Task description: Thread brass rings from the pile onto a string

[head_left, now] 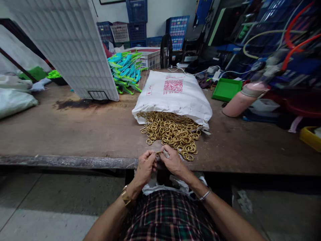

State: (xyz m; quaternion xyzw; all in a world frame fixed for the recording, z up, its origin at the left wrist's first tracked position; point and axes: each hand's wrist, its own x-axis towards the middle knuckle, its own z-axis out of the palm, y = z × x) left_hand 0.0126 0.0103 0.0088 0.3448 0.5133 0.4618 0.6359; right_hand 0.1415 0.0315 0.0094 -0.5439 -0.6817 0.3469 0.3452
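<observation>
Many small gold rings [175, 132] spill from the open mouth of a white sack [155, 92] printed with a red QR code. Just in front of the pile, at the table's front edge, my left hand [146, 165] and my right hand [173, 162] are close together. A gold ring [158, 153] sits between their fingertips, pinched by my left hand and touched by my right. My right hand also holds a small metal blade-like tool [166, 153] between thumb and fingers; its lower part is hidden.
Green and blue plastic pieces [126, 70] are heaped behind the sack, beside an upright white panel [75, 50]. To the right are a green tray [227, 89] and a pink bottle [238, 103]. The wooden table [75, 134] ends in a worn front edge.
</observation>
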